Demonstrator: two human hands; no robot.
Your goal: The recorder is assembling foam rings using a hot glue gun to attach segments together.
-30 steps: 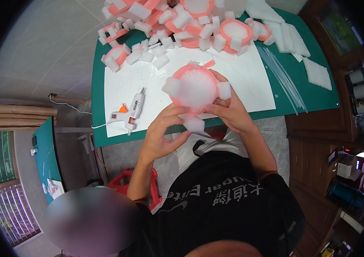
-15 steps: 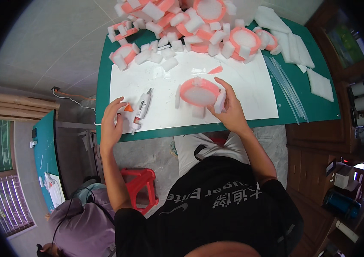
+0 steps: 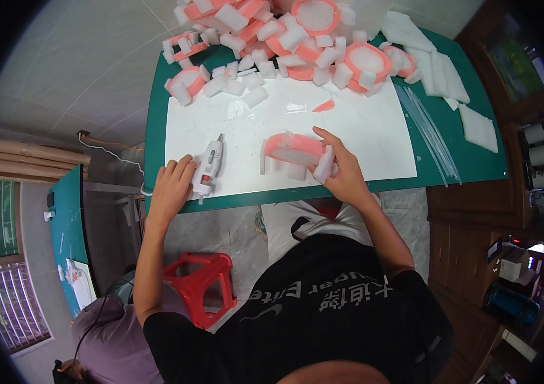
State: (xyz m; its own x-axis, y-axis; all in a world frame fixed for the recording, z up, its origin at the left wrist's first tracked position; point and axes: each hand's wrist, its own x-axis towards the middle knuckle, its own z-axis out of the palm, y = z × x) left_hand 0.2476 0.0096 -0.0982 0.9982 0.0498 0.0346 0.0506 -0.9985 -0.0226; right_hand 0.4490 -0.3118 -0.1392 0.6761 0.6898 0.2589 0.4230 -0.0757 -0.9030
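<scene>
My right hand (image 3: 341, 168) pinches a white foam block on the edge of a pink ring (image 3: 294, 148) with a white foam middle. The ring is tilted just above the white sheet (image 3: 246, 121), and more foam blocks jut from its rim. A clear blob sits on its far edge. At the left, my left hand (image 3: 174, 185) is curled round the handle side of a white hot glue gun (image 3: 209, 168), hiding the handle. The gun's nozzle points away from me. A small pink scrap (image 3: 324, 105) lies on the sheet beyond the ring.
Pink foam rings (image 3: 368, 61) and white blocks are piled along the far side. Clear glue sticks (image 3: 428, 134) and white foam pads (image 3: 480, 128) lie on the green table (image 3: 470, 163) at the right. A red stool (image 3: 204, 288) and another person (image 3: 125, 333) are at the lower left.
My left hand has closed in on the glue gun, covering the orange part beside it, and the gun has shifted slightly. My right hand has tilted the ring to a more edge-on angle.
</scene>
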